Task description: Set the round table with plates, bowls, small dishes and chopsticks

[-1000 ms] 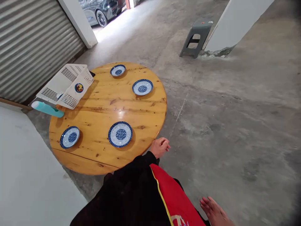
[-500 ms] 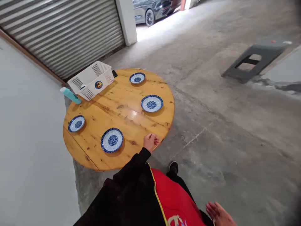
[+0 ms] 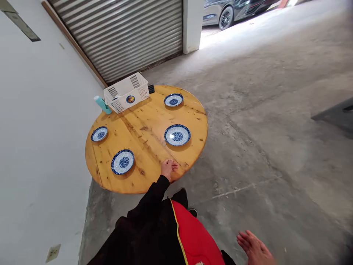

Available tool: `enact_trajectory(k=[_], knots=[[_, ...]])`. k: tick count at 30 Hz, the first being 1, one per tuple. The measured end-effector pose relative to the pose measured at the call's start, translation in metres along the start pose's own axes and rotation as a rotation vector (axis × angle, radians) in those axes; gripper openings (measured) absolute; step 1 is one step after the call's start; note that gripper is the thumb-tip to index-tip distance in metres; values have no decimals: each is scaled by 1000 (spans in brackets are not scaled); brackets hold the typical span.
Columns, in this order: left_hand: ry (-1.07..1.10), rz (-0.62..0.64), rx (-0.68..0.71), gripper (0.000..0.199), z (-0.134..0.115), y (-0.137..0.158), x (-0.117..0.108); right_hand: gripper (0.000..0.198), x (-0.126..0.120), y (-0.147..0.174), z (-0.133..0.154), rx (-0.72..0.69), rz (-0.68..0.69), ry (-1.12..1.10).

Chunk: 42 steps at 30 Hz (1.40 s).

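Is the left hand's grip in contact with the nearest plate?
Apart. The head view shows a strip of bare wooden tabletop between the left hand's grip and the near rim of the blue-and-white plate.

4 plates [image 3: 177, 135] on tbl [image 3: 154, 110], all apart: 2 L, 2 R. Basket [image 3: 130, 99] at far-L edge, bottle [image 3: 102, 105] just L of it. Shutter [image 3: 132, 33] behind basket, wall [image 3: 49, 129] L of tbl.

The table [image 3: 150, 121] is knotty wood with a glossy varnished look; the plates [image 3: 177, 135] appear to be smooth, shiny glazed ceramic; the basket [image 3: 140, 95] is perforated plastic; the shutter [image 3: 132, 36] is ribbed metal, dully gleaming; the floor [image 3: 261, 147] looks like rough concrete; the sleeve [image 3: 153, 197] is matt cloth.
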<state>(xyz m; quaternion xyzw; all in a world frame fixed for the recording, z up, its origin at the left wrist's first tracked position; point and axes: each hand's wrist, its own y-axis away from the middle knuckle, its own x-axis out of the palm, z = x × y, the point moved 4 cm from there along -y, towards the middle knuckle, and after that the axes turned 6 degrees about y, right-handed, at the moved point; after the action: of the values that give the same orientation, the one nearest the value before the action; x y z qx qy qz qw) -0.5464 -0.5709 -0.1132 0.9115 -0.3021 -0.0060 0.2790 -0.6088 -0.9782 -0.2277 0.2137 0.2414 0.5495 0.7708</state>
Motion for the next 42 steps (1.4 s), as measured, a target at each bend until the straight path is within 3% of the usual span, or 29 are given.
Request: enact_trajectory(k=[6,8,13,17,26,33,37,42], knots=[[70,-105,-15,26,1,-37,26,52,62,-27,55,60,200,89],[96,-139,-25,32,3,-49,32,55,68,-48,75,47,233,146],[120,-209,-55,46,8,-69,42,55,67,-119,131,51,170,211],[134,-240,-51,52,10,-77,52,51,88,-159,175,-29,151,232],[162,-388,-66,47,19,-88,70,58,181,-187,218,94,387,387],[200,-611,-30,36,26,-80,80,59,258,-244,284,6,573,503],[225,-777,-50,28,19,-71,102,59,295,-279,328,-59,672,546],[297,-938,-79,22,23,-68,136,58,318,-326,358,-84,740,599]])
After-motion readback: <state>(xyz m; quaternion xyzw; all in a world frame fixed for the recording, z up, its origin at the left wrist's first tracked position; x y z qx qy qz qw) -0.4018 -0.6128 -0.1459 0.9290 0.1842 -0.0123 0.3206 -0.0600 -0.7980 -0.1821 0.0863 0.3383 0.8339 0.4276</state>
